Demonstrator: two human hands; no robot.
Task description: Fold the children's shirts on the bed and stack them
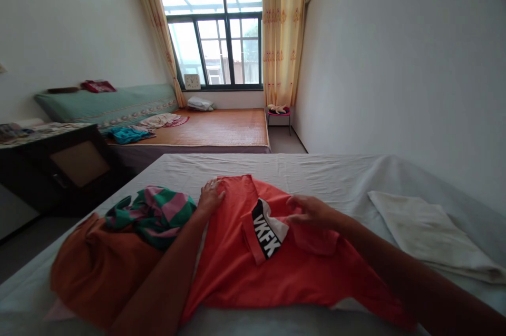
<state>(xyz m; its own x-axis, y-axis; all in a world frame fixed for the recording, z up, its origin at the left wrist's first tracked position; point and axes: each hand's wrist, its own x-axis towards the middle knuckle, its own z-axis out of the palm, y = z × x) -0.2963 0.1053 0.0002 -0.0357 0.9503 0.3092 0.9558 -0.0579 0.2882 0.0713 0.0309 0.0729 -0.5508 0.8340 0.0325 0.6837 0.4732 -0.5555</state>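
An orange-red shirt [233, 278] lies spread over the white-sheeted surface in front of me. Its sleeve [265, 230] is folded across the middle and carries a black band with white "VKFK" lettering and a white patch. My left hand [211, 196] rests on the shirt's far left edge, fingers laid out on the cloth. Over the shirt's right part is my right hand [312, 211], its fingers loosely curved and apart beside the sleeve; whether the fingertips touch the cloth is unclear. Left of my left forearm sit a green-and-pink garment [169, 207] and a brown-orange garment [103, 262], both crumpled.
A folded white cloth [430, 230] lies to the right on the sheet [316, 167]. Beyond stands a bed with a woven mat [233, 128] and a blue cloth [128, 135]. A dark cabinet [43, 167] is at left, a small stool [279, 112] by the curtain.
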